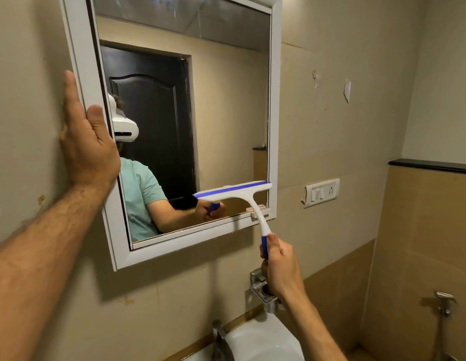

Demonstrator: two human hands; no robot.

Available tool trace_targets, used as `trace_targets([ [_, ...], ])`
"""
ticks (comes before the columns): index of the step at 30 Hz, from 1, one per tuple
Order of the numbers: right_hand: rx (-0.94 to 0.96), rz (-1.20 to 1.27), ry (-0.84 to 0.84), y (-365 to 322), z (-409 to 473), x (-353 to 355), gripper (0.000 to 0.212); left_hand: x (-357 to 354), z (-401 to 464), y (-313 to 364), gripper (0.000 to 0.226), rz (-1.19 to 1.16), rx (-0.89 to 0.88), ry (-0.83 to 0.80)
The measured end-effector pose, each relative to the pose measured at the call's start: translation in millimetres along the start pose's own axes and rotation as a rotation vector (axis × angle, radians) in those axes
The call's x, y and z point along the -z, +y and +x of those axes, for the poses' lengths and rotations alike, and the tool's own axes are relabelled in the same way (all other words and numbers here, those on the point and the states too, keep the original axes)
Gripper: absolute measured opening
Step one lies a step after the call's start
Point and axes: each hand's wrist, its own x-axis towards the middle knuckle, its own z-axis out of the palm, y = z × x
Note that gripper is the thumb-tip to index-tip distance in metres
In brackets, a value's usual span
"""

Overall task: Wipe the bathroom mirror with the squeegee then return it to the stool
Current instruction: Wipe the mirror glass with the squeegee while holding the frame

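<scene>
A white-framed mirror (274, 105) hangs on the beige wall. My left hand (87, 142) lies flat along its left frame edge, fingers pointing up, thumb over the frame front. My right hand (281, 267) grips the blue end of the squeegee's handle below the mirror's lower right corner. The squeegee (234, 191) is white with a blue rubber blade, and its blade rests against the glass near the lower right, slightly tilted. The stool is out of view.
A white washbasin (263, 340) with a metal tap (220, 340) sits below. A chrome wall holder (262, 287) hangs just behind my right wrist. A switch plate (321, 192) is on the wall to the right, and a spray tap (444, 303) lower right.
</scene>
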Motion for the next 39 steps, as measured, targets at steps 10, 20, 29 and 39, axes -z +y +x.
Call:
trace_targets([
  [10, 0.035, 0.039, 0.045, -14.8, 3.6, -1.5, 0.044, 1.9, -1.2, 1.5, 0.05, 0.007, -0.005, -0.004],
  [20, -0.106, -0.016, 0.02, 25.8, -25.2, -3.9, 0.046, 1.3, -6.7, -4.2, 0.05, 0.027, 0.017, -0.012],
  [29, -0.051, 0.024, 0.064, -5.9, -15.9, -9.6, 0.042, 2.0, -9.6, -4.6, 0.049, 0.015, 0.011, -0.013],
  [39, -0.114, -0.049, 0.004, 20.6, -29.4, 2.8, 0.049, 0.6, -13.4, -7.2, 0.048, 0.001, 0.009, 0.012],
])
